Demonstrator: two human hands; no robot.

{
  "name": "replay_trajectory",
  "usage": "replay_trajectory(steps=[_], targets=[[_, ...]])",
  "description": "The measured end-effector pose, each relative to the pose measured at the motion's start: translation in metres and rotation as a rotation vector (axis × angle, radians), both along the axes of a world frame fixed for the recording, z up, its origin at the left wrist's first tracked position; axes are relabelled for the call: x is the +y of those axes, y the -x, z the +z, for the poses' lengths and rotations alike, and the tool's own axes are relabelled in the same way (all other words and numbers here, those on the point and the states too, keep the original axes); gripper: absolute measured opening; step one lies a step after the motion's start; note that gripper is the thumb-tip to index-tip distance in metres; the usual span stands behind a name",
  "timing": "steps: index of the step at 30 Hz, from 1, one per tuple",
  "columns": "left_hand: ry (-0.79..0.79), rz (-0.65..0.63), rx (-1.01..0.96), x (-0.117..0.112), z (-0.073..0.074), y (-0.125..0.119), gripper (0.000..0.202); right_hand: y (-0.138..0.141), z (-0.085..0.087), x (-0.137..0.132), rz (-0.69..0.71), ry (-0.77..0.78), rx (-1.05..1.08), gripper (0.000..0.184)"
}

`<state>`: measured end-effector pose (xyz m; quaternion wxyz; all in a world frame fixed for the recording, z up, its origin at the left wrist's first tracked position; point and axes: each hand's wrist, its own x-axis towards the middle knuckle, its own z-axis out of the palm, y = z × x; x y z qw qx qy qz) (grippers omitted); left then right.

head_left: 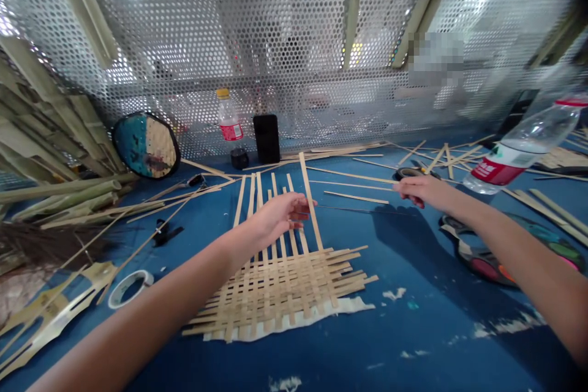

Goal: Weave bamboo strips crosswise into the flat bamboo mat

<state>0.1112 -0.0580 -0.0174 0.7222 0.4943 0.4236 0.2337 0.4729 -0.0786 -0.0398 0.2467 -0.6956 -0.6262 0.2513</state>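
A partly woven mat of flat bamboo strips [275, 285] lies on the blue table, its lengthwise strips pointing away from me. My left hand [285, 214] is above these loose ends, fingers curled and pinched at a tall upright bamboo strip [315, 226] on the mat's right side. Farther right, my right hand [420, 188] is closed, its fingertips at the end of a thin bamboo strip [353, 185]. A very thin strip [362, 210] runs rightward from my left fingertips. A short strip [356, 198] lies between the hands.
A tape roll [131, 289] and bamboo poles [55, 116] are at left. Along the perforated metal screen [285, 24] stand a bottle [229, 119], a black phone [267, 138] and a round painted panel [146, 146]. At right are a large water bottle [519, 150] and a paint palette [487, 263].
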Motion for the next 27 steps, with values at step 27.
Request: replay_trajectory(steps=[27], targets=[[-0.030, 0.095, 0.051, -0.014, 0.016, 0.010, 0.038, 0.016, 0.000, -0.008, 0.340, 0.129, -0.269, 0.060]])
